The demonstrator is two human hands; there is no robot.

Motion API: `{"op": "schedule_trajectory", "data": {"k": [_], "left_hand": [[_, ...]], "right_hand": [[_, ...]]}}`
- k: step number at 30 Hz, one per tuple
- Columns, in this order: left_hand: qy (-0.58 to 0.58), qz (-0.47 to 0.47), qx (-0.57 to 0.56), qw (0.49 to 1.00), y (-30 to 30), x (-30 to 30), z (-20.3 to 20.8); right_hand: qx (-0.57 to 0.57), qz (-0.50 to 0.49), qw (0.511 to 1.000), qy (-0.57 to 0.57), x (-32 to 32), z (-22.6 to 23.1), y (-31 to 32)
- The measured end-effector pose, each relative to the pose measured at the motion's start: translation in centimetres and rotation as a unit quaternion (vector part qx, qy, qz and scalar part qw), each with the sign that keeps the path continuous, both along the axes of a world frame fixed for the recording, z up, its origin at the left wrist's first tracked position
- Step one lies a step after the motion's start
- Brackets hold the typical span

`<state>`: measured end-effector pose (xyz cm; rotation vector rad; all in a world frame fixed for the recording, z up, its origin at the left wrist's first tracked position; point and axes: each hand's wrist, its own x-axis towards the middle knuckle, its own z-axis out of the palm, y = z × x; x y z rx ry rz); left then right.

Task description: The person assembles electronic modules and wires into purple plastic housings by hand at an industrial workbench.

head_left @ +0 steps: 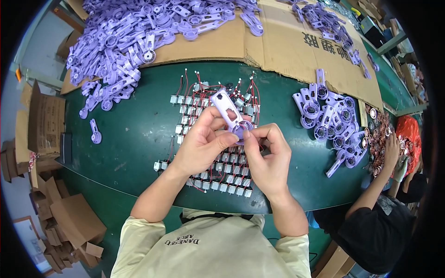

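Observation:
A light purple plastic housing [221, 103], with a long slotted handle and a round cup-like end, is held up over the middle of the table. My left hand [200, 144] grips it from the left, thumb against the round end and fingers behind. At that round end my right hand [271, 155] is closed, thumb and index fingertip pressed to its rim. Thin red wire shows inside the cup; whether the right fingertips also pinch it is hidden. Beneath both hands lie rows of small silver motors [227, 167] with red wires.
A large heap of purple housings [134, 32] covers cardboard [204, 51] at the back left. More housings with dark round inserts [331, 118] lie to the right. Beyond them, a co-worker's arm [378, 180] reaches over copper-coloured coils [378, 139]. A single housing [95, 132] lies left on the green table [120, 162].

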<state>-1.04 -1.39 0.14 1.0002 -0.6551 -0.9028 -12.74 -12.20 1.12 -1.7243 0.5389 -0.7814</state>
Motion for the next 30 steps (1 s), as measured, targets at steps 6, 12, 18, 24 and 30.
{"op": "schedule_trajectory", "data": {"k": [6, 12, 18, 24, 30], "left_hand": [[-0.015, 0.009, -0.018, 1.000, -0.22, -0.09, -0.17], [0.012, 0.005, -0.013, 1.000, -0.03, -0.40, -0.22], [-0.014, -0.002, 0.002, 1.000, 0.03, -0.22, -0.07], [0.035, -0.014, 0.023, 0.999, 0.25, -0.23, 0.08], [0.000, -0.012, 0.002, 1.000, -0.14, -0.46, -0.14]], "right_hand": [[0.007, 0.012, 1.000, -0.003, 0.02, 0.24, -0.10], [-0.040, -0.007, 0.999, 0.000, 0.22, 0.99, 0.11], [-0.077, 0.012, 0.997, -0.005, 0.20, 0.37, -0.23], [-0.014, -0.012, 1.000, 0.001, 0.09, 0.63, 0.09], [-0.067, -0.011, 0.998, -0.007, 0.14, 0.41, 0.04]]}}
